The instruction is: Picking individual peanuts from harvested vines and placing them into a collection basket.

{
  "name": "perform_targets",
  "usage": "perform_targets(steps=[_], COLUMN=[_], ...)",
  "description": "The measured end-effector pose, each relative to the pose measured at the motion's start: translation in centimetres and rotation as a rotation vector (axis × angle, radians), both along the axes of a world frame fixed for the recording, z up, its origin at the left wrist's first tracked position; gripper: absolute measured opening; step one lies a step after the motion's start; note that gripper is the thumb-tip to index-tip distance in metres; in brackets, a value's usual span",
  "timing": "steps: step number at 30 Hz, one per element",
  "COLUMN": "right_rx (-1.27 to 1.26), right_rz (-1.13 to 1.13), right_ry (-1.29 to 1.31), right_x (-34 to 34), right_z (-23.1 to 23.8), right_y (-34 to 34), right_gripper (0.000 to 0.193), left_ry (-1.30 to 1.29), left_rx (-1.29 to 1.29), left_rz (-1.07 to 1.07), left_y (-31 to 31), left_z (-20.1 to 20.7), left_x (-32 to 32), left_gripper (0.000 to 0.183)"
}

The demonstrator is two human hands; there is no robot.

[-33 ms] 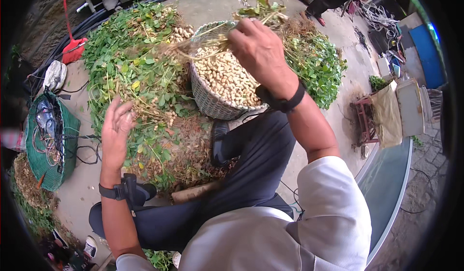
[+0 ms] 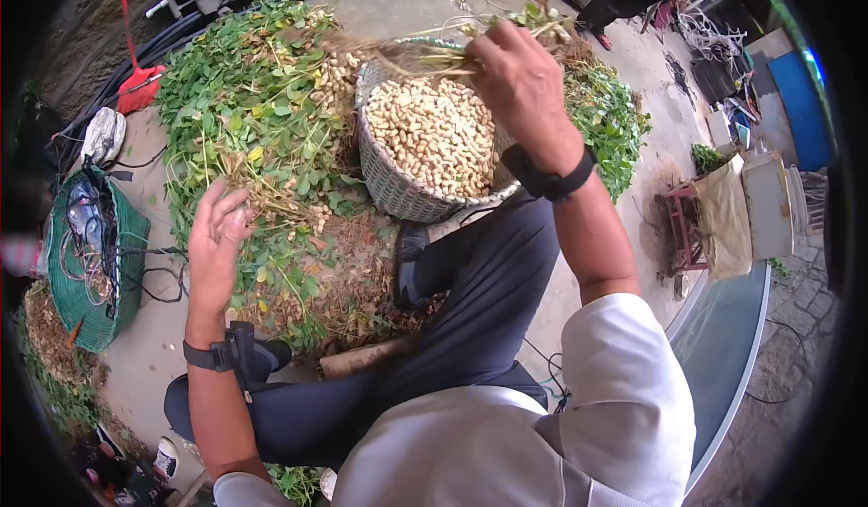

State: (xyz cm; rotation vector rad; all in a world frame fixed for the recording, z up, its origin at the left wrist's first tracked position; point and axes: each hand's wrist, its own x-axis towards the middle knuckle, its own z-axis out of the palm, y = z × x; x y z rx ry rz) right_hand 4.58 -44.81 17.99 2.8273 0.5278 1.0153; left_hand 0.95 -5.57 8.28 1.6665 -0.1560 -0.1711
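Note:
My right hand point(image 2: 524, 82) is closed round the stems of a pulled peanut plant point(image 2: 429, 59), above the far rim of a woven basket point(image 2: 398, 198). The plant's roots trail left over the basket, and its leaves stick out beyond my fingers on the right. Picked peanuts point(image 2: 434, 132) in their shells fill the basket. My left hand point(image 2: 217, 245) has its fingers apart and slightly bent, with nothing visible in it. It is beside a big heap of leafy peanut plants point(image 2: 244, 100), near stems with pods still attached.
More peanut plants point(image 2: 604, 113) lie right of the basket. At the left stand a green basket point(image 2: 127, 281) holding bottles and cords, and a red dustpan point(image 2: 139, 89). A short log point(image 2: 366, 359) lies by my legs. Another person point(image 2: 624, 0) stands at the far right.
My right hand has shifted a little to the right with the peanut plant, uncovering more of the peanuts in the basket. The left hand has hardly moved.

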Motion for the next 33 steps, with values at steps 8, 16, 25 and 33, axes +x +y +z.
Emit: perform_targets(steps=[8,16,25,33], right_rx=[-0.288,0.338,0.207,0.322], right_rz=[-0.901,-0.112,0.277,-0.091], right_ry=[0.216,0.47,1.217,1.132], right_x=[0.6,7.4,6.1,5.0], right_z=[-2.2,-11.7,-27.9,-40.5], right_y=[-25.3,-12.9,20.0,25.1], right_gripper=[0.068,0.037,0.051,0.065], left_ry=[0.126,0.152,0.037,0.088], left_rx=[0.066,0.09,-0.009,-0.113], left_rz=[0.054,0.188,0.403,0.442], left_y=[3.7,6.1,7.2,9.7], left_z=[-2.4,-2.7,-0.3,1.6], left_x=[-1.3,-1.1,-1.2,-3.4], left_gripper=[0.051,0.042,0.039,0.035])
